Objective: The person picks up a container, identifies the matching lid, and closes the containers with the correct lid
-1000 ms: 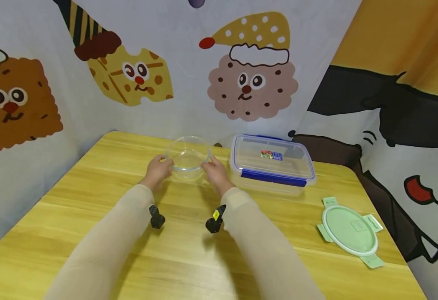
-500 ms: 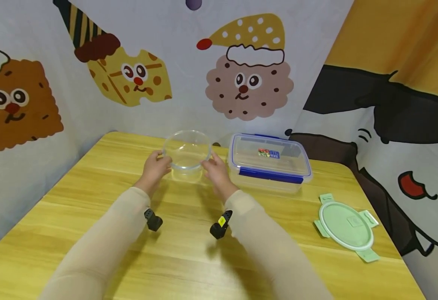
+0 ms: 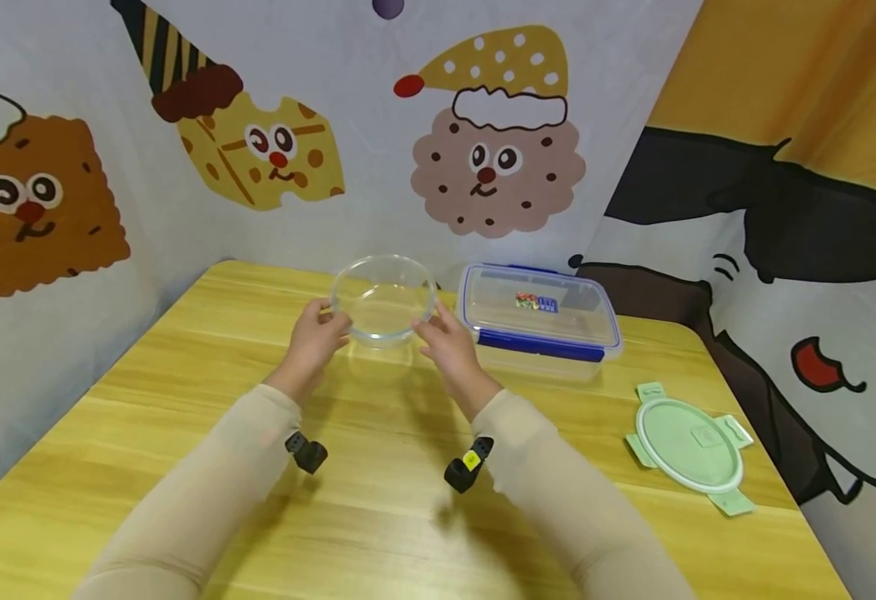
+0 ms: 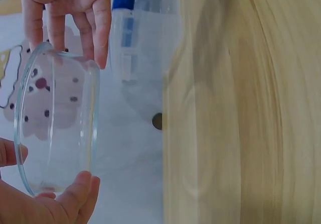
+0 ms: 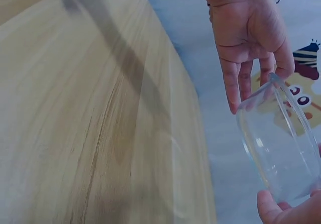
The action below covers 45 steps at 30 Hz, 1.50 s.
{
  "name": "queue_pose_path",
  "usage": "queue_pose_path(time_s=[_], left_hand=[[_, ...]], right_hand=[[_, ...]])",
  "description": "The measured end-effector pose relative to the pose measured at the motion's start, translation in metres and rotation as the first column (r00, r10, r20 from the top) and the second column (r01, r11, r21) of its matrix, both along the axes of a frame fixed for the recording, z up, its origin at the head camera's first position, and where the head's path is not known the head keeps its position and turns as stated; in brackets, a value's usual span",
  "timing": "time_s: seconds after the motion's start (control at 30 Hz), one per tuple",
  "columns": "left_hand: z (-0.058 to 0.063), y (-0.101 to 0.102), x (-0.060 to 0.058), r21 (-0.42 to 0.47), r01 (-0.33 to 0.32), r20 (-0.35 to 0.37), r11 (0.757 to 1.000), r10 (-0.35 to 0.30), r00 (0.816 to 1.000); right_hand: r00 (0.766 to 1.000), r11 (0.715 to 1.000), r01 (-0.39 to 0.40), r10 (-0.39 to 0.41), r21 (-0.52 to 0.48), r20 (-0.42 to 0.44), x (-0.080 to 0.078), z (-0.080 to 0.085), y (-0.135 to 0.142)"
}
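A clear round glass bowl [image 3: 383, 304] is held up off the table between both hands near its back edge. My left hand [image 3: 316, 343] grips the left side of its rim, thumb on the near part. On the opposite side, my right hand [image 3: 448, 343] pinches the rim. In the left wrist view the glass bowl [image 4: 57, 118] shows from the side, with left fingers [image 4: 77, 196] below and the right hand [image 4: 67, 8] above. The right wrist view has the bowl [image 5: 278, 138] slightly tilted, its wall spanning the two hands.
A clear rectangular food box [image 3: 538, 312] with blue clasps stands right of the bowl, lid on. A green round lid [image 3: 688, 444] with side flaps lies at the right of the wooden table [image 3: 377, 517]. Cartoon-printed cloth [image 3: 377, 125] hangs behind.
Both hands have raised the glass bowl and brought it slightly right, so it looks larger. The view has shifted slightly. The food box and green lid lie as before.
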State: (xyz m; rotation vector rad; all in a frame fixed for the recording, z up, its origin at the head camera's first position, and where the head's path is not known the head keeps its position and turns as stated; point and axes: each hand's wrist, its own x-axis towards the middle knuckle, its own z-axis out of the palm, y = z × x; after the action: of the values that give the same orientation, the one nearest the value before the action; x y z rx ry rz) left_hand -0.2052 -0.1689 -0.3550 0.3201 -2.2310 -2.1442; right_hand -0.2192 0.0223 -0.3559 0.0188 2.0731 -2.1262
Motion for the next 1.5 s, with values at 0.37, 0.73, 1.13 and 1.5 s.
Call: queue_pose_path(time_s=[0.37, 0.73, 1.13, 1.5], left_hand=[[0.006, 0.022, 0.018, -0.026, 0.079, 0.034, 0.997, -0.078, 0.996], [-0.002, 0.042, 0.041, -0.099, 0.107, 0.065, 0.989, -0.101, 0.993], [-0.015, 0.061, 0.058, -0.07, 0.137, 0.05, 0.988, -0.134, 0.99], [-0.026, 0.078, 0.074, -0.153, 0.151, 0.06, 0.977, -0.144, 0.988]], right_hand=[[1.0, 0.998, -0.01, 0.01, 0.058, -0.011, 0.021, 0.003, 0.032], [1.0, 0.997, 0.007, -0.005, 0.072, -0.029, 0.047, -0.002, 0.057], [0.999, 0.995, 0.034, -0.035, 0.089, 0.005, 0.072, -0.012, 0.079], [0.998, 0.993, 0.051, -0.056, 0.111, 0.041, 0.088, -0.026, 0.096]])
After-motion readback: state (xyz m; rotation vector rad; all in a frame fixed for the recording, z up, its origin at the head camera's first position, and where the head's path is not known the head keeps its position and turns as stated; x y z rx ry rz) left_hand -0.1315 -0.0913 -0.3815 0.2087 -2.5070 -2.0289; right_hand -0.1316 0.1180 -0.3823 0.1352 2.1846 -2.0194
